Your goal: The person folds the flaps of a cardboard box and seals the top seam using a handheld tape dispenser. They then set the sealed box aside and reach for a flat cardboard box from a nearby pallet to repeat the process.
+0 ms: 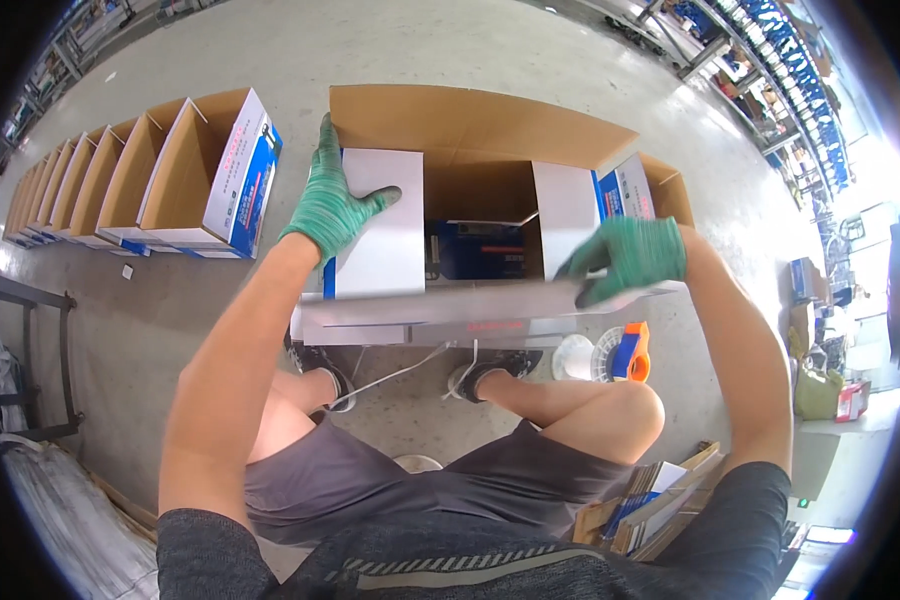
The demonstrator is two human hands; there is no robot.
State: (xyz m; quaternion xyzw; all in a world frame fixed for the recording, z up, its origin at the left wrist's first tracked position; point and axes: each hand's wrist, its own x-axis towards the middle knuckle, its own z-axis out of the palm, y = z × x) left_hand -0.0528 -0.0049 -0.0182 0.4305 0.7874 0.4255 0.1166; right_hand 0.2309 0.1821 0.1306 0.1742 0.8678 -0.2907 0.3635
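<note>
A large cardboard box (485, 125), its brown far flap raised, stands in front of me with its white side flaps folded inward. Between them a dark blue packed item (478, 250) shows inside. My left hand (340, 205), in a green glove, is open, with its fingers along the left side and its thumb over the left side flap (385, 215). At the right, my right hand (630, 262), also green-gloved and blurred, has its fingers curled at the edge of the near flap (440, 305). That flap is smeared by motion.
Several open cartons (205, 180) stand in a row at the left. Another carton (660, 185) sits behind the box's right side. An orange and blue tape dispenser (631, 352) and a white spool (575, 357) lie near my knee. Flat cardboard pieces (650, 505) lean at lower right.
</note>
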